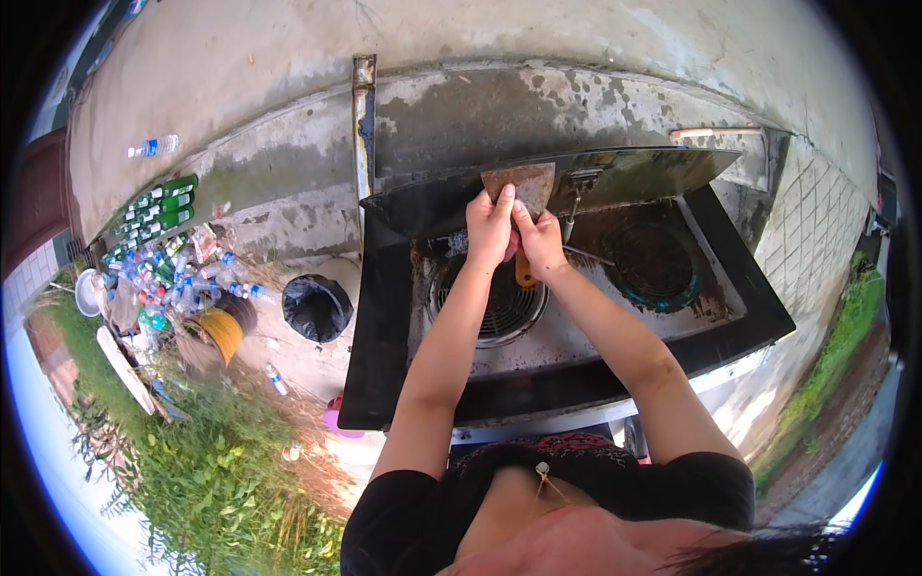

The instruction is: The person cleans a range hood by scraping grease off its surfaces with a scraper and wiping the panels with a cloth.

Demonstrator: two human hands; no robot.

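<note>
You are holding the scraper (531, 180) above the stove (373, 346), near the middle of its far edge, where the lid (432, 207) is standing raised. Your left hand (488, 228) and your right hand (541, 242) are both closing firmly around the tool, with the thumbs lying on the blade's face; the orange handle (524, 271) is pointing back toward the near edge, over the left burner (509, 319). The blade is showing brown staining (rust or residue; this view is not settling which). Whether its tip is touching the lid, you cannot tell.

Regarding progress, the work is appearing unfinished. Toward the stove's near edge, the pale panel (547, 357) is showing through, though specks are marking it. Around the right burner (655, 269), toward the right edge, brown deposits (713, 305) are covering much of the surface, so this area is probably needing the most attention.
</note>
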